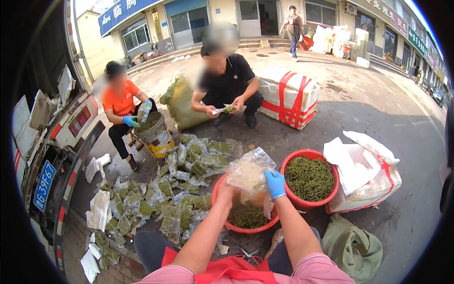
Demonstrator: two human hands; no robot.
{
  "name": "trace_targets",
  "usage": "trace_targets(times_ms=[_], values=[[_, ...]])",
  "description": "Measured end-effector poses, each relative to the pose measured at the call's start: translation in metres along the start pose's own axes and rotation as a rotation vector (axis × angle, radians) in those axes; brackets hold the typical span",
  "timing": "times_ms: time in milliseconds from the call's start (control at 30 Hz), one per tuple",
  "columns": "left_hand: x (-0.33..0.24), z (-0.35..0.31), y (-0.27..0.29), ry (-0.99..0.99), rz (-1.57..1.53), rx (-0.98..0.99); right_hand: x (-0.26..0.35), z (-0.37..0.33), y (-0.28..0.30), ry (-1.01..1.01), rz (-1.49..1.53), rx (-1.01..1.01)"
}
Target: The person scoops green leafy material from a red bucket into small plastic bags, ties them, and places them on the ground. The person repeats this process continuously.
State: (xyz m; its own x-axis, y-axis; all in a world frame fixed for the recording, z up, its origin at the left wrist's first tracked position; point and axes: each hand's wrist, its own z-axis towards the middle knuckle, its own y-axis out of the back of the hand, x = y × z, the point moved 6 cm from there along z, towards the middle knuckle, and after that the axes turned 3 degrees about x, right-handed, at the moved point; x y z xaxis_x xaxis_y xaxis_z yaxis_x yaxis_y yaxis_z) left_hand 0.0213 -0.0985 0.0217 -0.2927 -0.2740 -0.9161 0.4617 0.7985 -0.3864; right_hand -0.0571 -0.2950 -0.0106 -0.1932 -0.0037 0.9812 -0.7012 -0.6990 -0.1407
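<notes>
A clear plastic bag (250, 173) with pale, whitish contents or folds is raised over a red tub (248, 231). My right hand (275, 183), in a blue glove, pinches the bag's right side. On the bag's lower left edge is my bare left hand (226, 191), closed on it, its fingertips partly hidden by the plastic. Small green buds or berries (249, 217) lie in the tub below. Just right of it, another red tub (302, 202) is heaped with the same green pieces (309, 177).
Filled clear bags (182, 165) cover the ground at left. Scissors (249, 255) lie near my feet. An opened white foam box (366, 189) and a green sack (352, 246) are at right. Two people (231, 75) (124, 102) handle bags opposite; a truck (61, 156) stands left.
</notes>
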Motion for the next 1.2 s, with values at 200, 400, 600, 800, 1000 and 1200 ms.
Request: trace_targets(times_ms=[200,400,600,800,1000,1200], values=[[0.005,0.004,0.014,0.062,-0.031,-0.112,0.036,-0.025,-0.007,-0.029,0.125,-0.021],[0.015,-0.002,-0.003,0.08,-0.33,-0.009,0.052,-0.035,-0.004,0.046,0.156,-0.041],[0.021,-0.001,-0.003,0.076,-0.382,0.093,0.035,-0.028,0.002,0.011,0.005,-0.029],[0.024,0.001,0.021,0.021,0.038,-0.004,0.036,-0.027,-0.006,-0.022,0.051,0.047],[0.013,-0.009,0.007,0.044,-0.031,-0.218,0.034,-0.031,-0.009,0.012,0.051,0.024],[0.036,0.001,0.019,0.0,-0.052,-0.163,0.021,-0.027,-0.011,0.021,-0.023,0.062]])
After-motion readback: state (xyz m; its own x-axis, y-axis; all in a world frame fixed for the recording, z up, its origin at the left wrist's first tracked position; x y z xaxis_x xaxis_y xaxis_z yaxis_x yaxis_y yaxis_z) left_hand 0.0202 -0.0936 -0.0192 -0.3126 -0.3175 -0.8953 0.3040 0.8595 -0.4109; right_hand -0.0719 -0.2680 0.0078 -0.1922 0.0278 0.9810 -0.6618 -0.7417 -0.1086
